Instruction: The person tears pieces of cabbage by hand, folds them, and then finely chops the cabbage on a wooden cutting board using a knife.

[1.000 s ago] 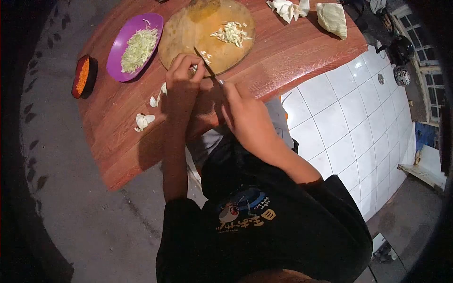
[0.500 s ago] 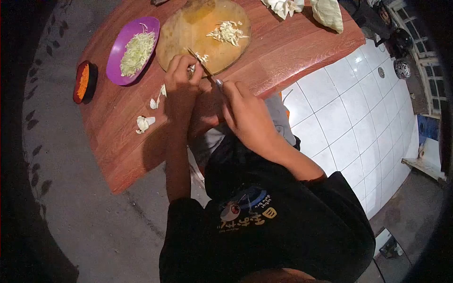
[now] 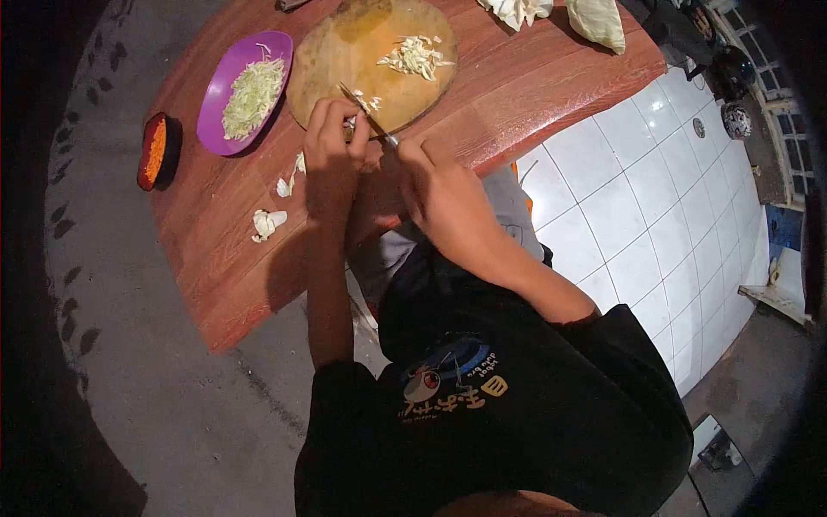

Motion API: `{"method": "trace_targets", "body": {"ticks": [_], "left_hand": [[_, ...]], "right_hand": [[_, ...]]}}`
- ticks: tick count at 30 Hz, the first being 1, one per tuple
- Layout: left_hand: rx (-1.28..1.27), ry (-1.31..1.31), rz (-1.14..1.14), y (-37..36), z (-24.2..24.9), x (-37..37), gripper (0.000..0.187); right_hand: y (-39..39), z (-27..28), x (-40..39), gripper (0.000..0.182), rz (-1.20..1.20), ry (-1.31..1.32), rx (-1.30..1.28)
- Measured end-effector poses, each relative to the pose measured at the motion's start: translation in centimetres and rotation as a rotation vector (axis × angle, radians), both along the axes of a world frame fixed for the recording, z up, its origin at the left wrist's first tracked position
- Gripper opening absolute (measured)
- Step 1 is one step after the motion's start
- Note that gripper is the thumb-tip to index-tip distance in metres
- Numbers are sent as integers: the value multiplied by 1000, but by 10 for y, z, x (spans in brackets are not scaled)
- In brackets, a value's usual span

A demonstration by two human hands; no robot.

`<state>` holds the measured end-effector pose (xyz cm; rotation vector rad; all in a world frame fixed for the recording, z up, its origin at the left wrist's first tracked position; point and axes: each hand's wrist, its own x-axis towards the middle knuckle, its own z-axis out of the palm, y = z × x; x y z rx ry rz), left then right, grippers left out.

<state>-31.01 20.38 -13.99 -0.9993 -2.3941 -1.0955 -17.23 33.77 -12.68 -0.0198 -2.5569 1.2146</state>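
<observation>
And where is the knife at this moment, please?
In the head view, the knife is in the right hand, extending over the round board's lower edge, close beside the left hand.

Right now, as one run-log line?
left hand: curled beside knife, cutting board edge | right hand: gripping knife | board: white shreds | purple bowl: pale-green shreds

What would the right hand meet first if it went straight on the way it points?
Probably the left hand, whose fingers are just ahead of the right hand, beside the knife it holds; this single view leaves depth unclear.
</observation>
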Motion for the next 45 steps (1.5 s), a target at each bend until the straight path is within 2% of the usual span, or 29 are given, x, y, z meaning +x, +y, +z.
{"method": "trace_targets", "body": {"ticks": [6, 8, 12, 20, 26, 33, 38, 41, 45], "left_hand": [[-37, -9, -9, -3, -2, -3, 7], [-19, -10, 2, -3, -1, -2, 7], [-35, -8, 10, -3, 1, 0, 6], [-21, -82, 28, -4, 5, 0, 8], [1, -144, 49, -5, 3, -1, 7], [25, -131, 49, -4, 2, 2, 7], [17, -89, 62, -3, 1, 1, 8], [24, -58, 55, -2, -2, 1, 9], [-14, 30, 51, -4, -9, -4, 10]], "right_hand": [[1, 10, 6, 46, 35, -40, -48], [1, 11, 6, 54, 32, -108, -36], [-6, 3, -4, 56, 25, -110, -17], [-2, -5, -15, 47, 11, 45, -39], [-6, -6, -2, 38, 14, -24, -56], [-3, 3, 2, 37, 8, -20, -58], [-2, 8, 6, 57, 15, -48, -51], [-3, 10, 9, 63, 17, -77, -49], [-1, 16, 13, 59, 28, -57, -25]]}}
